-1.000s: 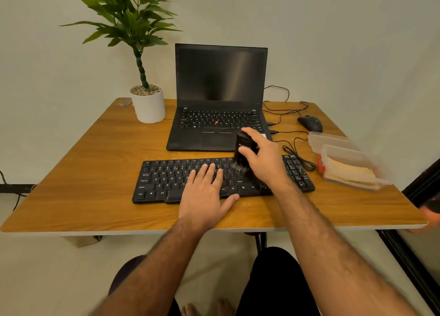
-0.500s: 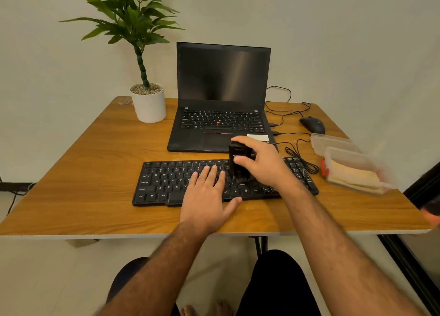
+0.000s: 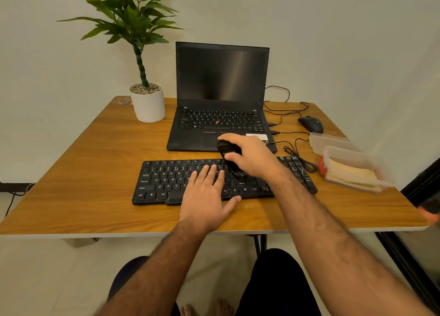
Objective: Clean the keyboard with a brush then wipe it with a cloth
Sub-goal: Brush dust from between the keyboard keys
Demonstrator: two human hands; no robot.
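A black keyboard (image 3: 166,182) lies across the middle of the wooden table (image 3: 90,168). My right hand (image 3: 252,158) is closed around a short black brush (image 3: 227,152), whose bristles touch the keys just right of the keyboard's middle. Flat on the keyboard's front middle rests my left hand (image 3: 207,196), fingers spread over the keys and holding nothing. A folded pale cloth (image 3: 350,175) lies inside a clear plastic box (image 3: 357,159) at the table's right edge.
An open black laptop (image 3: 221,101) stands behind the keyboard. A potted plant in a white pot (image 3: 148,103) is at the back left. A black mouse (image 3: 310,124) and tangled cables (image 3: 295,149) lie at the back right. A second clear box (image 3: 331,141) sits beside the first.
My right hand has swept the brush leftward along the keys, then back a little toward the far row. My left hand has stayed flat on the keyboard.
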